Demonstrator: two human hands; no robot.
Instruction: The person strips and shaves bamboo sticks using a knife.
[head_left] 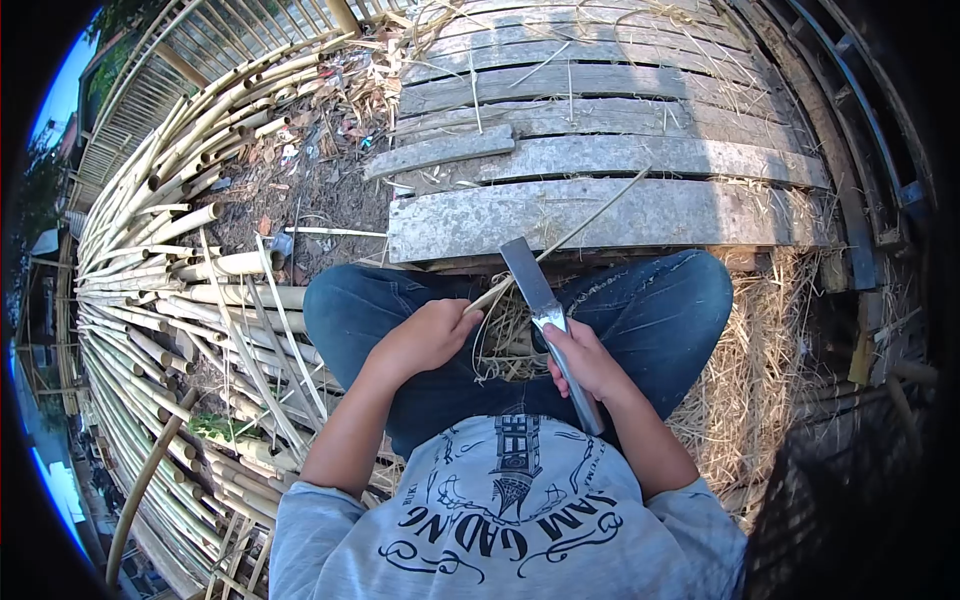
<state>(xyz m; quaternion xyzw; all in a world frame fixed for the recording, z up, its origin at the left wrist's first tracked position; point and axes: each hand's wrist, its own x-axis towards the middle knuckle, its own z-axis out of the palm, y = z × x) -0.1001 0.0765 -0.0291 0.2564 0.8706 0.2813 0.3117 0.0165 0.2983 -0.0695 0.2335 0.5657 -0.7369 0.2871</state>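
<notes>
My left hand (430, 335) is closed on one end of a thin bamboo strip (597, 213), which slants up and to the right over the planks. Wrapped round the metal handle of a broad-bladed knife (531, 278) is my right hand (588, 362). The knife's flat, square-ended blade points up and left and crosses the strip; I cannot tell whether its edge touches the strip. Both hands are above my lap, between my bent knees. Below the blade, a few thin curled shavings (490, 345) hang near my left hand.
Weathered wooden planks (600, 205) form a platform in front of me, with a loose short board (440, 152) on it. Many bamboo poles (150, 300) are piled at my left. Straw-like shavings (755, 390) cover the ground at my right, beside stacked timber (850, 190).
</notes>
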